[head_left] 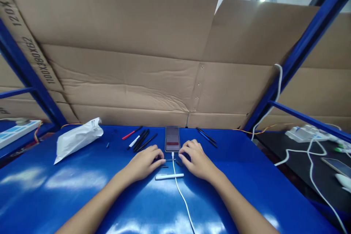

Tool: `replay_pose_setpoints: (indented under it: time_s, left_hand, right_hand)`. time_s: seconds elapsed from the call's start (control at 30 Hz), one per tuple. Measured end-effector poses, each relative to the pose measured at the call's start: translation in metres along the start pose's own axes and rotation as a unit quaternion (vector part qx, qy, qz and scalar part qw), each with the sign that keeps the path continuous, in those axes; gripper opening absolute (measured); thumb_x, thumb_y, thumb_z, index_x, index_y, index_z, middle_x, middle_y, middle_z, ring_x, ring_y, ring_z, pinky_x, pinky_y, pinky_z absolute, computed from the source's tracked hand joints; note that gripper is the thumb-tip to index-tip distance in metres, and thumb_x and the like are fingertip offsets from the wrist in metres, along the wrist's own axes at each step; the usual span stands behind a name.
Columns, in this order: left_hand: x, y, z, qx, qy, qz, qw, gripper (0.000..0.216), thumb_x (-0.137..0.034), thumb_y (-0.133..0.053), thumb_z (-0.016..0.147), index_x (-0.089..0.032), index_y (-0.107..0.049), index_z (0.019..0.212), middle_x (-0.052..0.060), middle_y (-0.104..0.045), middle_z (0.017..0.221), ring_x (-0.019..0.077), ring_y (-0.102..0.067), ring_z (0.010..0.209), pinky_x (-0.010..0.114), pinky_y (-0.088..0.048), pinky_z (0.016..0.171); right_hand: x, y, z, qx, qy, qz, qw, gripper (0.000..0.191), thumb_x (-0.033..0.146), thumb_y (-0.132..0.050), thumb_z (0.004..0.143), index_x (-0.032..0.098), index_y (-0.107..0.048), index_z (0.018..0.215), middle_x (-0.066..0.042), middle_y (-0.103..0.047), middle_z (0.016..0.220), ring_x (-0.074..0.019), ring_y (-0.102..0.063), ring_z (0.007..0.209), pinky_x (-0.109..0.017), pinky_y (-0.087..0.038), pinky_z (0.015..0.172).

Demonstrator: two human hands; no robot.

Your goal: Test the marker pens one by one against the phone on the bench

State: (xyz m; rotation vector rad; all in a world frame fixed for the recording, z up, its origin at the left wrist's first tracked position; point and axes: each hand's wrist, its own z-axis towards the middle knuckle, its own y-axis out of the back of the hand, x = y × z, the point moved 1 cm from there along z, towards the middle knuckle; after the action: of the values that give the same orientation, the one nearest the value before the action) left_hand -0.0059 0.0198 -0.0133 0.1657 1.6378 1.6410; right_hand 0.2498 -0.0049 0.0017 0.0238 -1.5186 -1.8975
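My left hand (148,161) is closed, thumb and fingers pinched on a thin dark rod (170,159), which points right over the white cable. Facing it, my right hand (196,159) pinches a small dark piece (178,162) like a pen part; its exact kind is too small to make out. A short dark piece (164,166) lies by my left fingertips. Nearer to me, a white pen barrel (164,177) lies crosswise at the white cable (181,193). That cable plugs into a phone (172,139) lying just beyond my hands.
Several black pens (141,140) and a red pen (131,133) lie left of the phone, two dark pens (207,137) to its right. A white plastic bag (78,139) rests at left. Cardboard (123,62) and blue posts (290,65) bound the blue table (68,197).
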Motion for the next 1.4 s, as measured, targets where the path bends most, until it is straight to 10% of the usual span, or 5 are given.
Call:
replay_pose_setpoints:
  time_s: [0.27, 0.47, 0.8, 1.4]
  left_hand:
    - [-0.025, 0.012, -0.012, 0.080, -0.109, -0.039, 0.990, 0.028, -0.048, -0.070, 0.093, -0.026, -0.069, 0.110, 0.001, -0.066, 0.101, 0.0179, -0.063, 0.081, 0.025, -0.044, 0.072]
    - [-0.026, 0.007, -0.011, 0.112, -0.121, -0.074, 0.984, 0.018, -0.034, -0.065, 0.097, -0.025, -0.075, 0.109, 0.003, -0.070, 0.098, 0.0169, -0.064, 0.079, 0.025, -0.046, 0.073]
    - [-0.003, 0.026, -0.007, -0.025, -0.078, -0.073, 0.994, 0.029, -0.037, -0.053, 0.105, -0.026, -0.075, 0.118, 0.005, -0.069, 0.104, 0.0187, -0.067, 0.091, 0.028, -0.050, 0.083]
    - [-0.018, 0.007, -0.006, 0.018, -0.072, -0.117, 0.990, 0.031, -0.038, -0.040, 0.110, -0.024, -0.066, 0.119, 0.006, -0.072, 0.115, 0.0221, -0.066, 0.105, 0.033, -0.051, 0.095]
  right_hand:
    - [0.002, -0.003, -0.004, 0.030, 0.005, -0.007, 1.000, 0.009, 0.023, -0.078, 0.086, 0.021, -0.069, 0.090, -0.006, -0.062, 0.104, -0.0261, -0.051, 0.103, -0.043, -0.043, 0.090]
    - [-0.004, 0.009, 0.002, -0.070, -0.005, 0.015, 0.997, 0.007, 0.016, -0.069, 0.089, 0.021, -0.064, 0.090, -0.006, -0.065, 0.096, -0.0257, -0.054, 0.098, -0.042, -0.045, 0.090]
    - [-0.001, 0.014, 0.000, -0.028, 0.038, 0.081, 0.996, 0.006, 0.019, -0.065, 0.096, 0.023, -0.067, 0.101, -0.003, -0.070, 0.099, -0.0218, -0.059, 0.096, -0.036, -0.045, 0.088]
    - [0.017, -0.004, -0.003, -0.026, 0.041, 0.144, 0.988, 0.010, 0.022, -0.065, 0.097, 0.024, -0.071, 0.104, -0.004, -0.071, 0.097, -0.0214, -0.063, 0.094, -0.035, -0.049, 0.084]
